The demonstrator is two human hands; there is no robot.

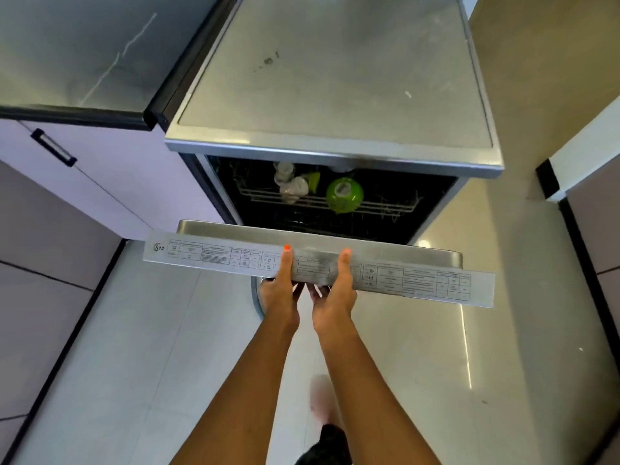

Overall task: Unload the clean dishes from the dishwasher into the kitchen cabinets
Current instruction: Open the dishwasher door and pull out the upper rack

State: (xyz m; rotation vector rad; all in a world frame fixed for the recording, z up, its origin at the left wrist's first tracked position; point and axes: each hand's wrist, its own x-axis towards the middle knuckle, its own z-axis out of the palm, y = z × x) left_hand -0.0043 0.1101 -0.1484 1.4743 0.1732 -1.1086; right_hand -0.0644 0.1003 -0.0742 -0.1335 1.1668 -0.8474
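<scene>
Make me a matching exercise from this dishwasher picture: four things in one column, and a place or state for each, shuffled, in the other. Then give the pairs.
Things:
1. dishwasher door
2. green bowl
3. cabinet handle
4. clear cups

Places or states:
A. black, on the pale cabinet front left of the dishwasher
B. part-way open, gripped at its top edge by the left hand and the right hand
C. upside down on the upper rack, right of centre
D. on the upper rack, left of the green bowl

Pairs: 1-B, 2-C, 3-A, 4-D
</scene>
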